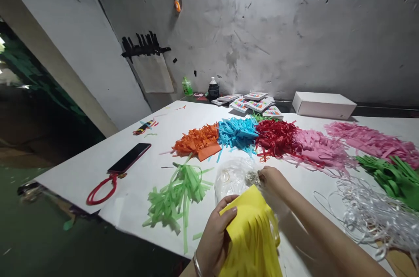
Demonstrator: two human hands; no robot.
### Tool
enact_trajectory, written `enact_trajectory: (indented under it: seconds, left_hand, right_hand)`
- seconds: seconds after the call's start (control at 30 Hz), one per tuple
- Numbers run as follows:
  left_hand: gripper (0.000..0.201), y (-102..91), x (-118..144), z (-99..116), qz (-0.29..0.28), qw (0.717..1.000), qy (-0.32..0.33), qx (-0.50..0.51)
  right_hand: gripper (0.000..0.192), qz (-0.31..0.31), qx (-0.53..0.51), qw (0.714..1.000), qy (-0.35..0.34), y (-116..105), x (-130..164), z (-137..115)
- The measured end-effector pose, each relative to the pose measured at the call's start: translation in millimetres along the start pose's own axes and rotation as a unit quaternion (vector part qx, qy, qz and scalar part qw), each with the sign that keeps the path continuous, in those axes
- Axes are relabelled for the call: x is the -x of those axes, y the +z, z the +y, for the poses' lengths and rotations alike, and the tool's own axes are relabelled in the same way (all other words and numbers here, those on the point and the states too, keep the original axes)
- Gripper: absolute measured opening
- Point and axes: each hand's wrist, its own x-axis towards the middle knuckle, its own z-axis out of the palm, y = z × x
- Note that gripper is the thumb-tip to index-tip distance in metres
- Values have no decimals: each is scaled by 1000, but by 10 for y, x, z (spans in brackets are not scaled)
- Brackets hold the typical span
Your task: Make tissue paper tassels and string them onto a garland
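Yellow fringed paper (252,233) between left fingers (229,215)

Mostly matt paper, a few glossy plastics.
Yellow fringe (252,233) in left hand (214,235): thin matt paper, smooth, cut into strips. Light green (176,194), orange (198,140), blue (237,133), red (276,137) and pink fringes (319,148): same matt paper. Clear bag (234,176) at right hand (273,181): glossy crinkled plastic film. Silver ribbon (366,211): shiny. Phone (130,157): glossy black glass. Table cover (98,167): matt white paper. Wall (294,32): rough, patchy plaster. Bangle (196,264): polished metal.
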Motion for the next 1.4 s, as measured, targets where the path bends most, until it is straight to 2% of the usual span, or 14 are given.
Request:
enact_trajectory:
  seconds: [0.07,0.17,0.27,0.3,0.37,0.43,0.57,0.67,0.77,0.87,0.97,1.07,1.27,1.4]
  left_hand:
    - [44,37,35,-29,-10,1000,4,15]
    - [45,108,95,-98,-29,999,8,25]
    - [51,211,164,-190,-40,999,21,4]
    - [53,248,186,-227,-44,999,28,-4]
    - [56,316,225,-312,-62,997,36,-14]
    - [61,367,254,-410,-95,995,41,-13]
    - [67,424,282,-606,-133,989,52,-32]
    - [57,460,274,-709,-121,991,31,-55]
    - [42,512,256,-767,-109,993,11,-43]
    - [32,578,252,-792,-111,994,-6,-16]
    - [29,632,261,-807,-115,993,-14,-4]
    - [32,645,258,-835,-104,995,-2,-7]
    - [34,565,224,-925,-96,994,24,-50]
    - [34,532,239,-908,-118,985,61,-110]
  right_hand:
    - [18,28,-7,1000,-11,-170,207,-114]
    - [26,82,-38,994,-64,-322,702,-421]
    - [18,171,-67,960,-213,-239,1234,-720]
    - [15,212,-42,949,-229,-177,1374,-774]
    - [24,269,-29,936,-226,-62,1577,-790]
    - [33,286,-73,936,-191,-5,1699,-710]
    - [10,262,-255,927,-82,-62,1828,-503]
    - [21,196,-391,899,-16,-136,1861,-420]
    - [24,155,-445,882,3,-154,1876,-374]
    - [10,224,-424,877,17,-111,1926,-350]
    - [20,304,-320,895,-66,-74,1997,-355]
    - [29,287,-217,922,-144,-79,2035,-378]
    - [23,318,-173,926,-110,-42,2014,-417]
    - [16,314,-253,914,-54,-26,2019,-423]
